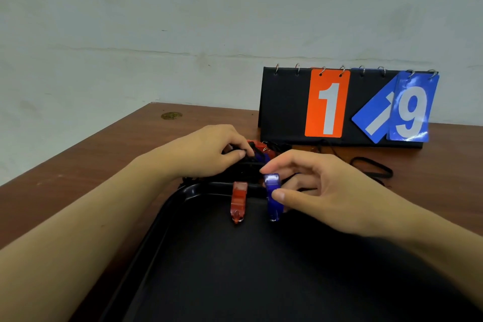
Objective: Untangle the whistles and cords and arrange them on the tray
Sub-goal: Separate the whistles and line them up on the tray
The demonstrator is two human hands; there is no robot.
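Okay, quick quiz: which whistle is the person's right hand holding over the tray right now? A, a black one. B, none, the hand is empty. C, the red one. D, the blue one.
D: the right hand pinches the blue whistle between thumb and fingers at the tray's far edge, while the red whistle lies untouched beside it.

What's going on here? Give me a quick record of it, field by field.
Setting: brown wooden table against a pale wall
Tray: black tray, near edge of table
On tray: red whistle, lying free
Right hand: grip closed on blue whistle, thumb against its side
Left hand: fingers in the tangle of whistles and cords beyond the tray
Loose item: black cord loop on table
Background: flip scoreboard, orange 1, blue 9
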